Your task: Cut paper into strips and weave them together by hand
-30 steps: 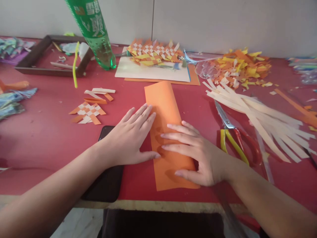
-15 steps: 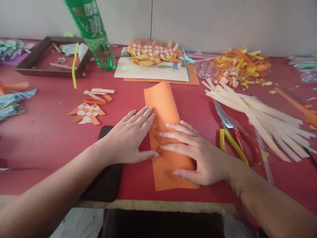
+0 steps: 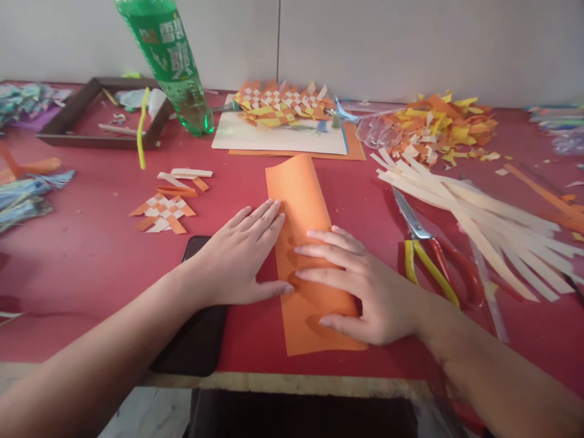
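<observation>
An orange sheet of paper (image 3: 296, 201), folded over lengthwise, lies in front of me on the red table. The fingertips of my left hand (image 3: 241, 258) rest along its left edge, fingers stretched out and thumb apart. My right hand (image 3: 365, 280) lies over its right side with fingers spread, touching the curved fold. Neither hand grips anything. Under my left wrist is a black phone (image 3: 196, 347), partly covered by the arm. Scissors (image 3: 420, 237) with red and yellow handles lie to the right of my right hand.
Cream paper strips (image 3: 479, 213) fan out at the right, behind them a heap of orange and yellow scraps (image 3: 447, 125). Woven paper fish (image 3: 283, 100) lie on white card at the back. A green bottle (image 3: 171, 67), a dark frame (image 3: 77, 141) and a small woven piece (image 3: 164, 210) are left.
The view has tilted slightly, so the table things sit a little lower. Both hands and the orange paper keep nearly the same position.
</observation>
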Available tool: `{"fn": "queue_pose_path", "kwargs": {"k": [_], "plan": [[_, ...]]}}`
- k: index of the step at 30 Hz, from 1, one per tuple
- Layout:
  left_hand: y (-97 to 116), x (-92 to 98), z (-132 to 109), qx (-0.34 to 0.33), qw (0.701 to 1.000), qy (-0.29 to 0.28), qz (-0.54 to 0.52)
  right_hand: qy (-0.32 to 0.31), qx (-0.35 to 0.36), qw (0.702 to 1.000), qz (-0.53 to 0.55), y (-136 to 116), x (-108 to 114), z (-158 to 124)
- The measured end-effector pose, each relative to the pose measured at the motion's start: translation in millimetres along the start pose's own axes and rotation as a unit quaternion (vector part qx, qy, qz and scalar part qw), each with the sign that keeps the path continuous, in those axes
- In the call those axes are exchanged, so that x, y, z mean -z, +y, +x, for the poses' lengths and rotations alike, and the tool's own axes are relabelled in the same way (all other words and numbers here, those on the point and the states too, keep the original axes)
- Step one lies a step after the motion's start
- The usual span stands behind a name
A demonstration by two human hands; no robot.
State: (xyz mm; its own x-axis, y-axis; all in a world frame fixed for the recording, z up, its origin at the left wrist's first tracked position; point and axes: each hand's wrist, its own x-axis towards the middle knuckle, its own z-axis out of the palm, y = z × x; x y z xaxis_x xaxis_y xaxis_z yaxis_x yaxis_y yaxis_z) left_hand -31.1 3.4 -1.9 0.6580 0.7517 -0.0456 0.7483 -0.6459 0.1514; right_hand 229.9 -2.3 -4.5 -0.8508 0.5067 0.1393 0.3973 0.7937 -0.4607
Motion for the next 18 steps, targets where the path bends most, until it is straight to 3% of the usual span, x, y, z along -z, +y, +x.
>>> {"fn": "queue_pose_path", "kwargs": {"k": [18], "plan": [[2.6,1.4,1.6,0.000,1.000,0.011,-0.004,-0.017,-0.019,1.000,-0.008,-2.1,-0.2,1.7]]}}
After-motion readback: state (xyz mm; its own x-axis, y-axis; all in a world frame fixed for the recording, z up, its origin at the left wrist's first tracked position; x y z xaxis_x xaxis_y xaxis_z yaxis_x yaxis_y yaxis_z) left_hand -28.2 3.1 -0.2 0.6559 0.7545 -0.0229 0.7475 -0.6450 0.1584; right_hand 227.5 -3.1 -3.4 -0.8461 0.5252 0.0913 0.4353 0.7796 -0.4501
